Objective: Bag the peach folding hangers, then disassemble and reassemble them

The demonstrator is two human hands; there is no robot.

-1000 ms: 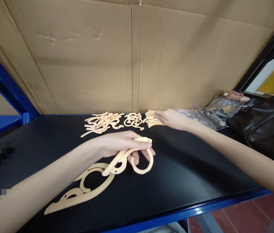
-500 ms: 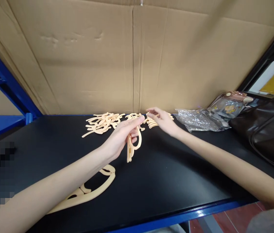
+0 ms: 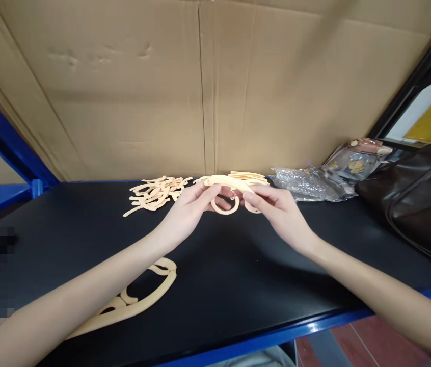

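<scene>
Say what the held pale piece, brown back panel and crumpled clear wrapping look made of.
Held pale piece: likely smooth plastic; even colour, no visible grain. Brown back panel: looks like dull cardboard, creased and dented. Crumpled clear wrapping: probably glossy plastic film; see-through, glinting.

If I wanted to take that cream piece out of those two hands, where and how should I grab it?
Probably by the middle of the cream piece, pinched from above: that smooth, slightly sloping stretch shows bare between the left hand and right hand. Its curved hook hangs below, crowded by the hands, so coming from underneath looks awkward.
</scene>
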